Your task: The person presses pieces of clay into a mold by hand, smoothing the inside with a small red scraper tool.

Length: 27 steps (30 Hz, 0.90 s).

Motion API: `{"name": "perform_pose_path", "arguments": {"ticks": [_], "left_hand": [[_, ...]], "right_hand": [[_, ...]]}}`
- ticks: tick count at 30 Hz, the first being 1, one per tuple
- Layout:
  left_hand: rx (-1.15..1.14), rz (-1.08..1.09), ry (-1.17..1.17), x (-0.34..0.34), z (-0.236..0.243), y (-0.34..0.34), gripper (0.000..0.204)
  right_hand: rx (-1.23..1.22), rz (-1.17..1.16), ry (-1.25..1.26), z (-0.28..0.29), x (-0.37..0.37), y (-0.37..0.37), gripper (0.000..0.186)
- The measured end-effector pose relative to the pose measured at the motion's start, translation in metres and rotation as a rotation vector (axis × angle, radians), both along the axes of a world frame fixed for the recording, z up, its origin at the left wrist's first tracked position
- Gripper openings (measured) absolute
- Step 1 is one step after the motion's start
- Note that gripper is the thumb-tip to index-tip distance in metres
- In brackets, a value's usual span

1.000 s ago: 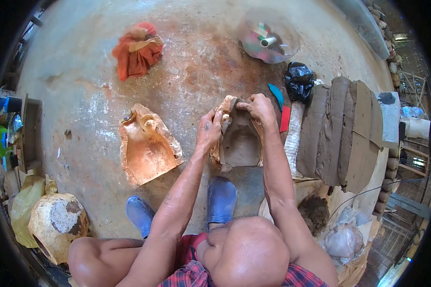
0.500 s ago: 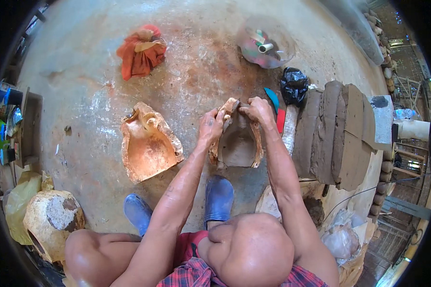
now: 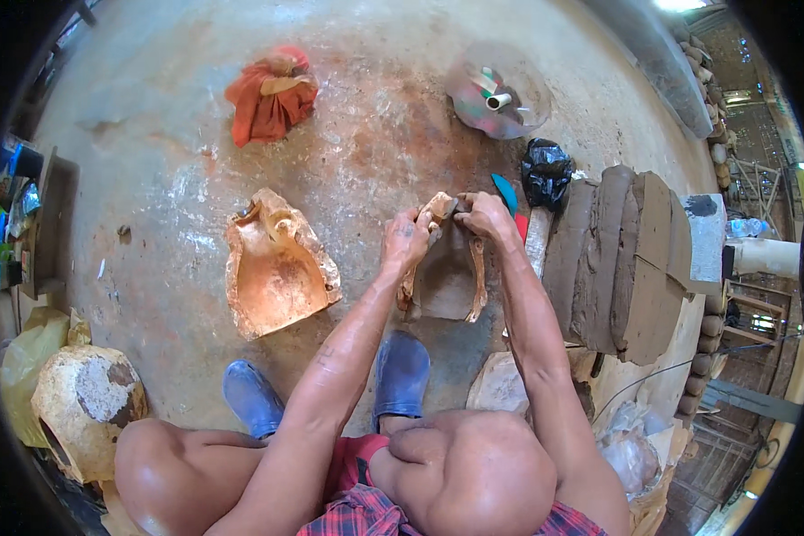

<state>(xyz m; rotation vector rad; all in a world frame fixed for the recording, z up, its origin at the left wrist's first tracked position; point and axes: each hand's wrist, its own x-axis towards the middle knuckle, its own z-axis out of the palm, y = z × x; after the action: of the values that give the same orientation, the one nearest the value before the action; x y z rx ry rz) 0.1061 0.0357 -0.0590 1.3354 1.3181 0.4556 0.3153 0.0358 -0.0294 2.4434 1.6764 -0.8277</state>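
Observation:
A plaster mould half [image 3: 480, 284] with a rough orange-tan rim stands on the floor in front of me, its hollow lined with grey clay [image 3: 445, 277]. My left hand [image 3: 406, 239] is closed around its upper left rim, the fingertips at the clay edge. At the upper right rim, my right hand [image 3: 489, 217] is closed with fingers bent inward, pinching grey clay near the top opening; its fingertips are partly hidden. To the left lies a second mould half [image 3: 281, 277], its hollow facing up, with no clay lining in it.
Stacked grey clay slabs [image 3: 621, 268] stand at the right, beside a black plastic bag [image 3: 546, 172]. Farther off are a red cloth [image 3: 272, 103] and a clear basin [image 3: 500, 98] with small tools. A rounded plaster piece [image 3: 89, 406] sits lower left; blue clogs [image 3: 402, 375] are near the moulds.
Both hands stay at the top of the clay-lined mould, with the fingers slightly shifted along its rim. The whole view has tilted a little, so the far things sit slightly lower.

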Motion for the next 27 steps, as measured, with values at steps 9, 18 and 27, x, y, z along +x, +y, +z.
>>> {"name": "perform_pose_path", "arguments": {"ticks": [9, 18, 27], "left_hand": [[0.085, -0.018, 0.01, 0.0, -0.005, 0.002, 0.044], [0.029, -0.018, -0.006, 0.0, 0.001, 0.004, 0.041], [0.016, -0.01, -0.012, 0.001, -0.005, 0.006, 0.041]], "right_hand": [[0.303, 0.165, -0.215, 0.008, -0.036, -0.041, 0.039], [0.163, 0.1, -0.271, 0.056, -0.057, -0.043, 0.048], [0.046, 0.247, -0.404, 0.035, -0.062, -0.066, 0.06]]}}
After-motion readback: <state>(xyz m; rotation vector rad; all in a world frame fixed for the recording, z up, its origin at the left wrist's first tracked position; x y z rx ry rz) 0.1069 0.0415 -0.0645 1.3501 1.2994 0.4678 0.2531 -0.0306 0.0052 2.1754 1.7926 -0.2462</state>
